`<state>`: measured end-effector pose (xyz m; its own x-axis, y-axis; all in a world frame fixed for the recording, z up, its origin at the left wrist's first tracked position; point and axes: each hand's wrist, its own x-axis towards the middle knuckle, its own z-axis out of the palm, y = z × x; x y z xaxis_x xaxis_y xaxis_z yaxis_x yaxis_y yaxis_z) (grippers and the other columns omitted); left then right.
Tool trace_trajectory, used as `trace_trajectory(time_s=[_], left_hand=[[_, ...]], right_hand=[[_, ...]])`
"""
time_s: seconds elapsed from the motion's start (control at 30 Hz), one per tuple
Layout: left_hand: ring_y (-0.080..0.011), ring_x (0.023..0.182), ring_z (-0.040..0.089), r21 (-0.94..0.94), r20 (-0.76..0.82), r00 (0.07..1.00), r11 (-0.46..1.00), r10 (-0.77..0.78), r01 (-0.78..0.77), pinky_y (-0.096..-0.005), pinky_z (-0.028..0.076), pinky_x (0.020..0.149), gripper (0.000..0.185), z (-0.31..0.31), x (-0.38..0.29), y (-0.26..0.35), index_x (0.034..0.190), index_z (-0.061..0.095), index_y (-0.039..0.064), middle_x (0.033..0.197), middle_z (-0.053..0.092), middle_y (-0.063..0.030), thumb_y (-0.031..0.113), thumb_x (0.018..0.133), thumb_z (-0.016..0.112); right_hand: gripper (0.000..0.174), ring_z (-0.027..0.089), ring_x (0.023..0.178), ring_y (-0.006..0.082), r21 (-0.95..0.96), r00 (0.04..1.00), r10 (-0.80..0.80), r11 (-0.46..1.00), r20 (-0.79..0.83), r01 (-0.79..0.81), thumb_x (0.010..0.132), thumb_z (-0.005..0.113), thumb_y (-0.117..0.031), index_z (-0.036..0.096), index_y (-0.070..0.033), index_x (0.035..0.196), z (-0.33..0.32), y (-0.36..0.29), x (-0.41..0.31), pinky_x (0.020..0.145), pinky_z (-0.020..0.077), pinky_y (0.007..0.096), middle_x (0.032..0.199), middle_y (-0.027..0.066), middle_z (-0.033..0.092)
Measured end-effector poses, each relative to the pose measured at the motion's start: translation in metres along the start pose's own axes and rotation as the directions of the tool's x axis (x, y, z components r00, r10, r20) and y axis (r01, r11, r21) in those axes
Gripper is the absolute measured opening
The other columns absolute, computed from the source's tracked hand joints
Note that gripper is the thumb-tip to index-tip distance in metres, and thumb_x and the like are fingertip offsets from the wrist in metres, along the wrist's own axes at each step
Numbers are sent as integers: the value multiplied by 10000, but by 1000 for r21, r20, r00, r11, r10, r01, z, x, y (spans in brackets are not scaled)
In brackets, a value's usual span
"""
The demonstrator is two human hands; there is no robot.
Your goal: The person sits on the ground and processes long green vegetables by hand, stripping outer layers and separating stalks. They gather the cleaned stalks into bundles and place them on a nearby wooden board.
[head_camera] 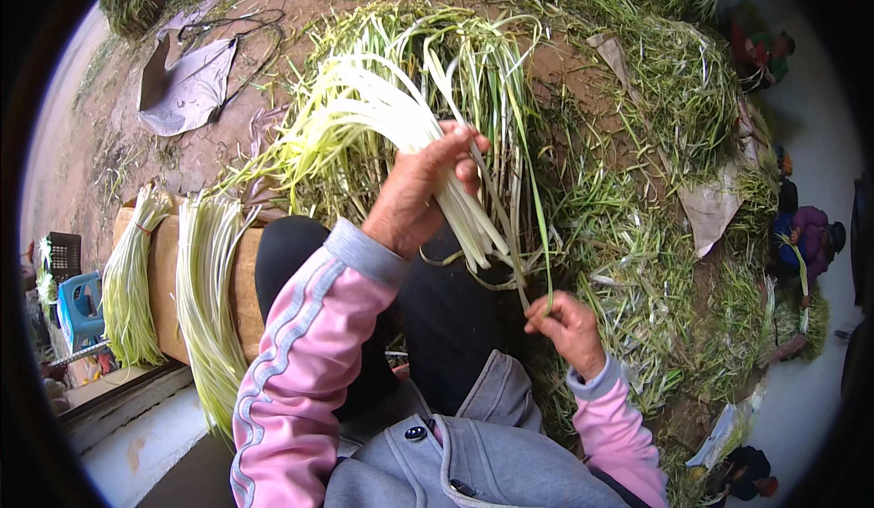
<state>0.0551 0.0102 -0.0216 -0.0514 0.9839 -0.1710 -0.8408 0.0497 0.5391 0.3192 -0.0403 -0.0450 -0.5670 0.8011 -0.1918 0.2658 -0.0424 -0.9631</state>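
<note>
My left hand (437, 184) is closed around a bunch of pale garlic chives (382, 98), white at the stems and yellow-green at the drooping leaf ends. Lower right of it, my right hand (567, 327) pinches the end of a thin stalk (509, 231) and a green leaf strand (536, 201). That stalk runs up to the fingers of my left hand. Beyond both hands stands a large heap of unsorted chives (502, 105), with green and brownish leaves. Between my knees, the lower stem ends of the bunch hang free.
Two bundles of cleaned chives (208, 269) lie over a brown bench-like surface (167, 283) at left. A blue plastic stool (80, 310) and a black crate (65, 255) stand farther left. Leaf waste (635, 303) covers the ground at right, and several people (812, 235) sit along that side.
</note>
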Motion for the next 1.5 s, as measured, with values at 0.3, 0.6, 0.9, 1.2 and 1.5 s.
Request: trace_trajectory(time_s=[0.3,0.6,0.9,1.2,1.5], left_hand=[[-47,519,432,-126,105,993,989,-60,73,-192,421,492,132,-8,-1,6,922,478,8,827,549,-62,108,844,516],[-47,494,383,-235,143,988,968,-60,93,-203,385,482,148,-11,1,37,935,481,-11,799,520,-65,101,842,510],[-57,476,361,-344,114,983,934,141,-94,-211,405,480,144,-24,7,67,954,419,-31,778,500,-85,21,838,487],[-66,483,364,-299,42,992,949,116,-98,-219,376,479,118,-24,10,56,927,448,-23,755,513,-79,43,840,493],[-93,526,400,-348,-19,958,897,285,-273,-231,398,515,149,-36,10,75,963,416,-34,774,498,-88,3,834,481]], right_hand=[[176,526,612,108,-361,926,303,857,-223,-367,744,620,-63,499,-31,868,-46,47,-39,548,449,241,778,59,555],[486,532,902,218,-221,845,-532,820,48,528,785,590,-336,446,-14,1120,47,-33,99,803,419,341,972,126,554],[137,535,564,141,-155,973,-225,960,57,231,841,508,-107,506,5,921,35,-24,47,530,424,236,688,64,541],[339,332,447,31,269,978,-208,941,-10,203,901,428,-292,528,31,881,9,-13,3,429,274,192,553,-31,409],[193,197,345,31,616,876,-312,624,-369,481,909,413,-194,522,-38,939,-71,-7,-61,288,164,212,468,-61,325]])
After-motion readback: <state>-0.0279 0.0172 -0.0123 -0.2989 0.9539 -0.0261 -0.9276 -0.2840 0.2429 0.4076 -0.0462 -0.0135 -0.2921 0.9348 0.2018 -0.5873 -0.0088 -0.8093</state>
